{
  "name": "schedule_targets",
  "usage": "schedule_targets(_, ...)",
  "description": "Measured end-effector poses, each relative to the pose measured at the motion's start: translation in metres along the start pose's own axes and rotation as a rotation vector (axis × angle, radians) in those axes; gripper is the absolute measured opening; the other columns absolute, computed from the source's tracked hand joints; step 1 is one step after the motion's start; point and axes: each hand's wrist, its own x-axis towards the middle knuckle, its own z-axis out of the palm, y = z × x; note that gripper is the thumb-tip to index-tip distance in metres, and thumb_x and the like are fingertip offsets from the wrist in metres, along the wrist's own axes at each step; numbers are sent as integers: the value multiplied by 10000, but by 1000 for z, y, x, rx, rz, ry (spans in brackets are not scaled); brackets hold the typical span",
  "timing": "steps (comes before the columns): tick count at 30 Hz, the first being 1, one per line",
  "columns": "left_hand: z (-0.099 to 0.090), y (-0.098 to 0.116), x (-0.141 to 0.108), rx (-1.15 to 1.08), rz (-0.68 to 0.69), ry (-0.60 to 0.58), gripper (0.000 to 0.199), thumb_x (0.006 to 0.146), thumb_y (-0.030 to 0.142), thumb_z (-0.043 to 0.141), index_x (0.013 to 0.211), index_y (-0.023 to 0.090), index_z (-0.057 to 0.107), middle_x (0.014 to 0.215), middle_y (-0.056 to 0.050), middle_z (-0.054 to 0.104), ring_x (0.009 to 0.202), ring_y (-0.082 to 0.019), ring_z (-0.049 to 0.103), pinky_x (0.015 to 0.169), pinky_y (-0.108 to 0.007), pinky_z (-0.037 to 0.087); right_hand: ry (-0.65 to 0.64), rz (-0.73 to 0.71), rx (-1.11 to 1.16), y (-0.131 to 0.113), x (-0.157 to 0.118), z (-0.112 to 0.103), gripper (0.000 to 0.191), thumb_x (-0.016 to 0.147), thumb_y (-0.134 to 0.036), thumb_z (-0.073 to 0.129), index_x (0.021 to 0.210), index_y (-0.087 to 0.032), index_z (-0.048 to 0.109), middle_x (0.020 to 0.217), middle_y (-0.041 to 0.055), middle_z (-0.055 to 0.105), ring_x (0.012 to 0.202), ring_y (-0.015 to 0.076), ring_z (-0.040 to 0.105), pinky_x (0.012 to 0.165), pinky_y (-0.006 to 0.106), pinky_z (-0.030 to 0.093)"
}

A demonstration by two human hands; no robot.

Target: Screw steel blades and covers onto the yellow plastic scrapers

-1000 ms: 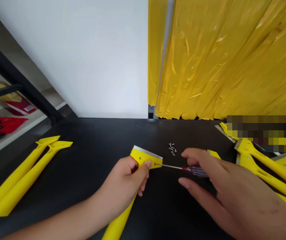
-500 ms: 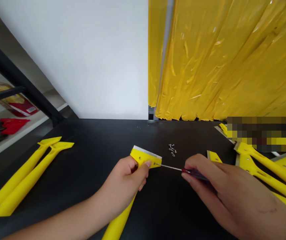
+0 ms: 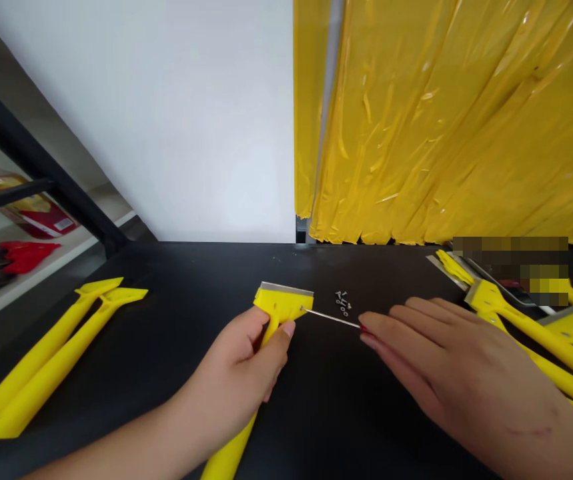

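Note:
My left hand (image 3: 249,357) is wrapped round the neck of a yellow scraper (image 3: 283,303), whose metal blade points away from me and whose handle runs down toward the bottom edge. My right hand (image 3: 436,367) holds a screwdriver (image 3: 333,319) by its mostly hidden handle, fingers stretched along it. The thin shaft slants leftward, and its tip touches a screw spot on the right side of the scraper head. Several small screws and nuts (image 3: 343,303) lie on the black table just beyond the shaft.
Two yellow handles (image 3: 61,360) lie at the left. Several yellow scrapers (image 3: 531,327) are piled at the right, partly behind my right hand. A white panel (image 3: 191,120) and yellow plastic wrapping (image 3: 441,120) stand behind the table (image 3: 186,267). Shelves are at far left.
The scraper head has turned flatter and shifted slightly left and away. The screwdriver tip has stayed on it, while the fingers of my right hand have straightened over the handle.

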Motion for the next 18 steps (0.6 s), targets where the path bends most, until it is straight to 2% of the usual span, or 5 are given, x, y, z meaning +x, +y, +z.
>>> schedule_targets(3, -4, 4, -6, 124, 101, 7, 413, 1026, 540, 574, 749, 235, 535, 597, 44, 527, 510, -118, 479, 504, -240, 390, 53, 34, 11, -6, -1, -3, 177, 1070, -212, 506, 1091, -185, 680, 837, 48, 744, 736, 255, 715, 675, 415, 513)
schedule_targets(8, -6, 10, -8, 180, 179, 31, 456, 1026, 496, 583, 650, 240, 545, 552, 21, 521, 505, -139, 466, 506, -255, 388, -83, 441, 420, -20, 0, -5, 269, 1090, -335, 486, 921, -242, 673, 708, -20, 710, 590, 158, 684, 461, 256, 478)
schedule_targets(10, -7, 8, -7, 174, 188, 39, 440, 1004, 470, 628, 634, 240, 565, 558, 14, 530, 508, -145, 465, 497, -256, 383, -121, 507, 498, -23, 1, -6, 317, 1087, -353, 487, 846, -250, 664, 658, -28, 694, 549, 150, 668, 433, 235, 466)
schedule_targets(13, -7, 4, -7, 148, 180, 39, 425, 1009, 490, 620, 667, 238, 606, 595, 7, 548, 533, -152, 495, 503, -255, 403, -136, 437, 435, -21, 2, -7, 298, 1079, -350, 495, 882, -257, 697, 679, -23, 716, 549, 155, 673, 477, 249, 502)
schedule_targets(18, -10, 7, -3, 115, 155, 98, 479, 1054, 564, 511, 727, 227, 606, 665, 2, 584, 611, -153, 560, 583, -256, 471, -41, 242, 172, -6, 1, -8, 269, 1081, -297, 448, 1195, -249, 686, 845, 13, 773, 630, 199, 716, 597, 339, 556)
